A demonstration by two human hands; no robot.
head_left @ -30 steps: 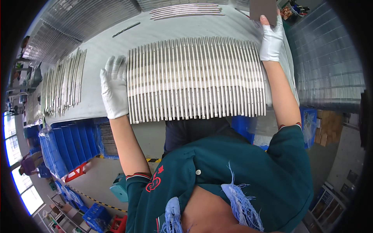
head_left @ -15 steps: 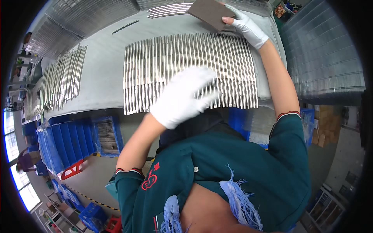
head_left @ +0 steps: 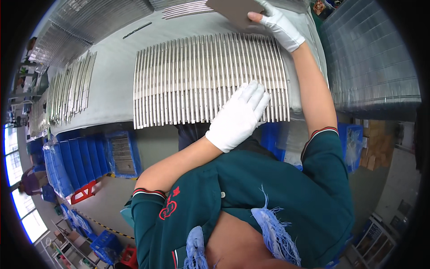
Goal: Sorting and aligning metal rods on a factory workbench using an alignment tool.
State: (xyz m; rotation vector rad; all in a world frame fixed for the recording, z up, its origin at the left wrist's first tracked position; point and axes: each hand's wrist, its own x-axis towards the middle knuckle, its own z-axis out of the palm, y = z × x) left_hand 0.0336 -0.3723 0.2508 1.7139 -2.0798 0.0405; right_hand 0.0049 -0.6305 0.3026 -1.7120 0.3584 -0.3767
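Note:
A wide row of thin silvery metal rods (head_left: 179,80) lies side by side on the table in front of me. My left hand (head_left: 239,112), in a white glove, rests with fingers stretched out over the near ends of the rods, right of the row's middle. At the far right, my right hand (head_left: 280,27), in a white glove with a bare thumb tip, grips a flat grey-brown board (head_left: 235,11) by its right edge. That board is held tilted beyond the rods' far ends, partly over another small bundle of rods (head_left: 188,9).
A dark drill bit (head_left: 137,30) lies beyond the row on the grey tabletop (head_left: 112,76). More loose rods (head_left: 74,87) lie at the left. Clear plastic-wrapped stacks (head_left: 94,20) stand at the back left, others (head_left: 367,58) at the right. Blue crates (head_left: 80,163) stand below the table's left side.
My left hand has moved right and come down onto the rods' near ends. My right hand and the board have shifted slightly left and farther away. The whole view has shifted a little.

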